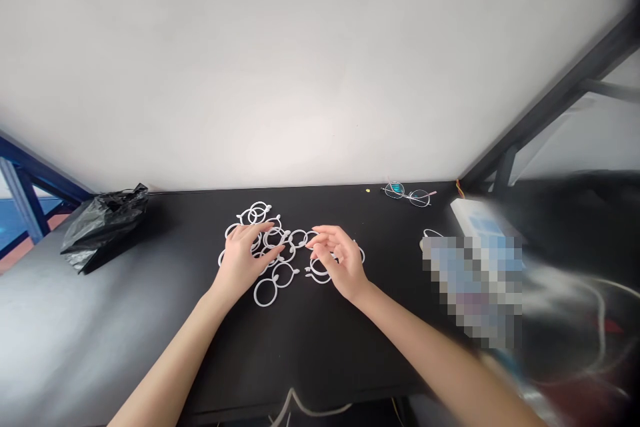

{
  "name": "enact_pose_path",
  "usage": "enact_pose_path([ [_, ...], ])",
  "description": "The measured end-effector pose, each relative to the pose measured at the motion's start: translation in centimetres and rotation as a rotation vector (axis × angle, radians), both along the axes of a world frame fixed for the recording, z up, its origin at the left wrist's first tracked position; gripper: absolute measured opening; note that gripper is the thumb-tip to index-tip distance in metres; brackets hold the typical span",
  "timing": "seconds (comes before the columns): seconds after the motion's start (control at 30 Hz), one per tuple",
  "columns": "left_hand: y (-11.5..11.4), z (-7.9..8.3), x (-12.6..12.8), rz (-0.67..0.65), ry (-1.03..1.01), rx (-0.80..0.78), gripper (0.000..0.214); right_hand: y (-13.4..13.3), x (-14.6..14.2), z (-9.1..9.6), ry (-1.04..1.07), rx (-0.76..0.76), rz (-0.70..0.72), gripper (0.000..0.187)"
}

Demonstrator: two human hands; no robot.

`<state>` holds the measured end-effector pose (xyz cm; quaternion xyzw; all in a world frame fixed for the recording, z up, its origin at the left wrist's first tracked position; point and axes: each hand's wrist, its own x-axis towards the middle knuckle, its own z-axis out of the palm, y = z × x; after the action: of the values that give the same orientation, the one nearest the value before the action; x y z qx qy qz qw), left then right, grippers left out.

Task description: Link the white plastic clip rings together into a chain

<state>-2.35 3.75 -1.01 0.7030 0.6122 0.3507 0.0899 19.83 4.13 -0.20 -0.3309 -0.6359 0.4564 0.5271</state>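
Several white plastic rings (pixel 265 217) lie in a loose pile on a black table (pixel 165 260) in front of a white wall. My left hand (pixel 244 260) rests on the pile's left side with its fingers spread over the rings. My right hand (pixel 339 260) hovers over the pile's right side, fingers curved and apart, tips close to a ring (pixel 299 238). Another ring (pixel 265 293) lies nearest me, just below my left hand. Neither hand plainly grips a ring.
A crumpled black plastic bag (pixel 103 227) lies at the table's left. A pair of glasses (pixel 410 195) sits by the wall at the back right. A white box (pixel 475 217) and a blurred patch are at the right. A white cord (pixel 300 407) hangs at the front edge.
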Motion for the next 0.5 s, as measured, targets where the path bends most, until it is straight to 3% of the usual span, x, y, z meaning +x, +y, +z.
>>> enact_pose_path([
  [0.17,0.3,-0.3,0.0,-0.039,0.094,0.026,0.039,-0.1,-0.1,0.2,-0.021,0.021,-0.041,0.019],
  [0.33,0.8,0.1,-2.1,0.108,0.091,0.011,0.030,-0.1,-0.1,0.3,-0.034,0.054,-0.077,0.015],
  [0.5,1.2,-0.8,-3.4,0.154,0.221,-0.122,0.024,-0.2,0.0,0.3,-0.062,0.086,-0.109,0.013],
])
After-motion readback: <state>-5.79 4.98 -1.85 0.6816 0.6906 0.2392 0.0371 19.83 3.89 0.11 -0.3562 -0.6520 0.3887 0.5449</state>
